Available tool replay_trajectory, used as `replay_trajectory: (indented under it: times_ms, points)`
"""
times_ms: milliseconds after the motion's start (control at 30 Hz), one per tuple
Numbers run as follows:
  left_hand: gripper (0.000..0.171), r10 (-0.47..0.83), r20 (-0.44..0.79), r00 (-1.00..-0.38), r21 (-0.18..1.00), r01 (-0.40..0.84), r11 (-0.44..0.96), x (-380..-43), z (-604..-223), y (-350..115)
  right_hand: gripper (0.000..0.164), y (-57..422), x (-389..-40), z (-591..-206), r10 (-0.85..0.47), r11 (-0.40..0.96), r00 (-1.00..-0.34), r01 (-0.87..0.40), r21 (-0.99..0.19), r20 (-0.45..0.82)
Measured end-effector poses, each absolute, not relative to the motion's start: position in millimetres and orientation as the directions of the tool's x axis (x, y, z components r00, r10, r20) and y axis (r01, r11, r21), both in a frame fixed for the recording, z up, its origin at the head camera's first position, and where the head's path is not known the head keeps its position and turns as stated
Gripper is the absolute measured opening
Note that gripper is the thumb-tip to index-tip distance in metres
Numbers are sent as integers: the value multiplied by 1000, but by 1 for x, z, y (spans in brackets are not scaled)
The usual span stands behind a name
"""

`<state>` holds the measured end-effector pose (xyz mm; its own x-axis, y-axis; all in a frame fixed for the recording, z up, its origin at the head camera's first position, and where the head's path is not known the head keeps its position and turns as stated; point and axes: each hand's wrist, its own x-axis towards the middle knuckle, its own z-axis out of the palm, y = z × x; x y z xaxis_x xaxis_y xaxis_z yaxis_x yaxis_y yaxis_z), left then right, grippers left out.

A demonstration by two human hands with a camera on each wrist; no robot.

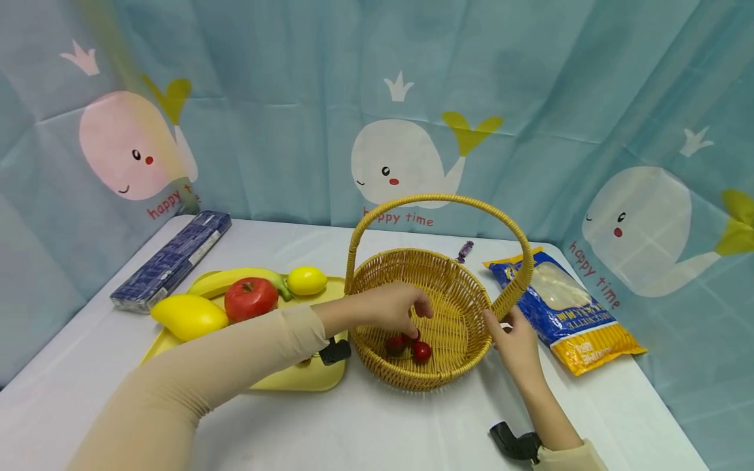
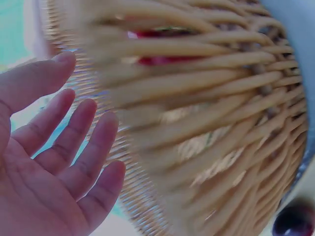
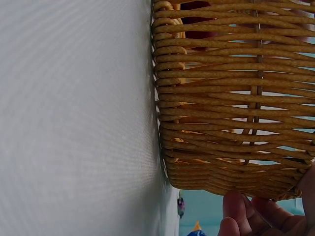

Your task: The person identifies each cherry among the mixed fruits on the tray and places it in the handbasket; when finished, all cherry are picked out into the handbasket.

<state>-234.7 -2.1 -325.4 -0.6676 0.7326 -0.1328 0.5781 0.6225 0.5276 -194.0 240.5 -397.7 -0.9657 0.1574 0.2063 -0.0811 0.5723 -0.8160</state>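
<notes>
A round wicker basket (image 1: 365, 356) with a tall arched handle (image 1: 438, 198) stands mid-table, with small red cherries (image 1: 421, 352) on its floor. My left hand (image 1: 391, 307) reaches over the basket's left rim, fingers loosely bent just above the cherries. In the left wrist view the same hand (image 2: 64, 162) shows spread, relaxed fingers and a bare palm beside the woven wall. At the basket's right side, near the handle's foot, my right hand (image 1: 515, 340) grips the rim between thumb and fingers. The right wrist view shows its fingers (image 3: 236, 211) against the wicker edge.
Left of the basket, a yellow tray (image 1: 321, 379) holds a red apple (image 1: 250, 299), a banana (image 1: 232, 278), a lemon (image 1: 306, 280) and a yellow mango (image 1: 188, 316). A dark blue package (image 1: 173, 261) lies behind it. A blue-and-yellow bag (image 1: 565, 307) and a purple-wrapped candy (image 1: 465, 251) lie to the right.
</notes>
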Motion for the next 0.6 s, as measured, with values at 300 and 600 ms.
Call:
replay_trajectory:
  times_ms: [300,600]
  points:
    - [32,720,78,-689,641,588,493,-200,-295,-54,36,244,-193,-398,150,572,-965,-92,-815,214]
    - [29,541,104,-835,704,446,553,-179,-315,-141,37,242,-194,-396,146,567,-972,-70,-821,184]
